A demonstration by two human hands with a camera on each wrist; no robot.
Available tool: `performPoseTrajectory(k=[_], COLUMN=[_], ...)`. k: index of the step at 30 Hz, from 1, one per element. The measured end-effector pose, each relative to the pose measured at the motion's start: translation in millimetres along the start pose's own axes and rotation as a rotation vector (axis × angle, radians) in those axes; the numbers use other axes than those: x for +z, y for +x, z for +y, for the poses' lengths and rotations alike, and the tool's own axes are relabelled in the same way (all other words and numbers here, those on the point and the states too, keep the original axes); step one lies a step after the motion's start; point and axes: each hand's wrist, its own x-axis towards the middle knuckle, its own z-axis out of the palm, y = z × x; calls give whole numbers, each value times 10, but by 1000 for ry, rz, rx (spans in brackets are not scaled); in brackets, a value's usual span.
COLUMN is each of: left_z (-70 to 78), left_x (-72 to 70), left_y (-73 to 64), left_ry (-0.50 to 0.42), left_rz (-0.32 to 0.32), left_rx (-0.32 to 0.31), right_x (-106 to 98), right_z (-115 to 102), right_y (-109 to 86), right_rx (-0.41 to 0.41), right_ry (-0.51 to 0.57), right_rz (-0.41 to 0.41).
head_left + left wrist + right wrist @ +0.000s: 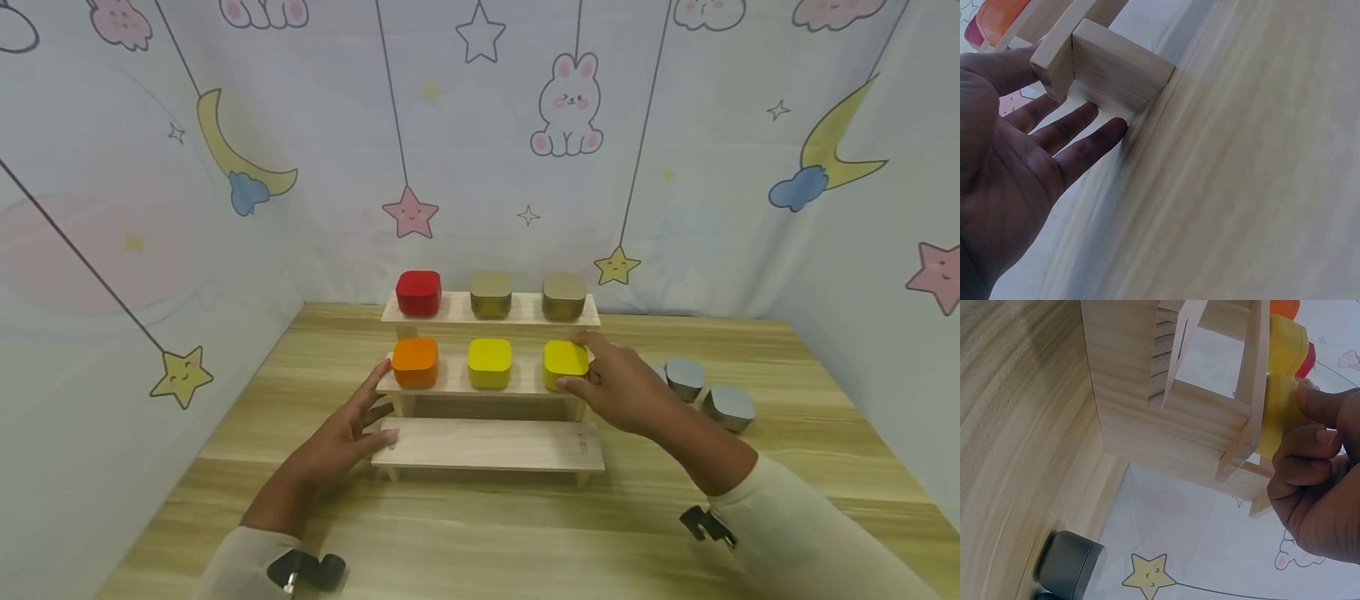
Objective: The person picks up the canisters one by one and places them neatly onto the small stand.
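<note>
A three-step wooden rack (pixel 487 443) stands on the table. My right hand (pixel 626 385) pinches the yellow rounded-square box (pixel 566 360) at the right end of the middle step, thumb in front and a finger behind. The box (pixel 1279 412) sits right at the step's surface in the right wrist view. Left of it stand another yellow box (pixel 490 363) and an orange box (pixel 416 363). At the rack's left end my left hand (pixel 341 437) has its fingers spread, one at the middle step and the thumb at the lowest. Nothing is gripped in its palm (pixel 1010 169).
On the top step stand a red box (pixel 418 293) and two dull gold boxes (pixel 491 295). Several grey boxes (pixel 729 407) lie on the table right of the rack, near my right forearm. Printed cloth walls (pixel 480 167) enclose the table's back and sides.
</note>
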Motion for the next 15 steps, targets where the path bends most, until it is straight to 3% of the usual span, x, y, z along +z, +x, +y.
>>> performPoseTrajectory(k=[15], left_z=[-30], left_x=[2], left_y=[-3], left_ry=[2], left_rz=[8], left_rx=[8], right_x=[-30], right_z=[-28], right_y=[6], right_rx=[25], right_ry=[6], right_rz=[-25])
